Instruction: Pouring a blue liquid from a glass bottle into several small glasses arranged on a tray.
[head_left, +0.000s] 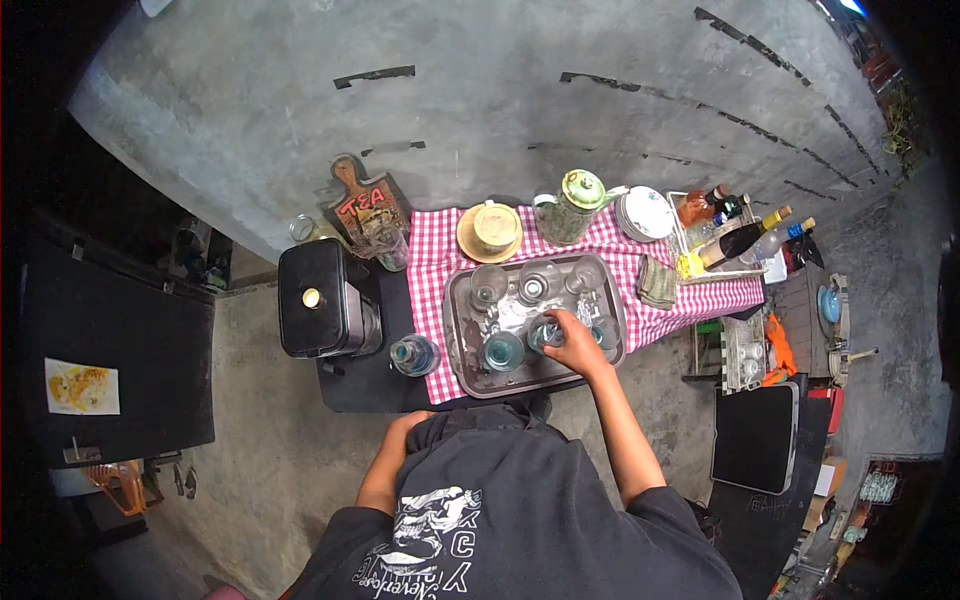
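My right hand (573, 345) has its thumb and fingers about the rim of a clear drinking glass (537, 335) in the front row of a grey-brown serving tray (454, 375). Beside it on the left stands a bluish glass (503, 352); to the right, another glass (606, 330) is partly behind my hand. Three more glasses line the back of the tray, among them a tall one (537, 279). The tray's surface looks wet. Low at my side, by the table's front edge, is my left hand (411, 422); its fingers are mostly hidden.
A red-and-white checked cloth (430, 300) lies beneath the tray. Behind are a lidded cup on a saucer (495, 228), a green-lidded pitcher (574, 210), stacked plates (646, 214) and a bottle basket (724, 271). A glass bottle (414, 355) and black lidded container (313, 300) stand left.
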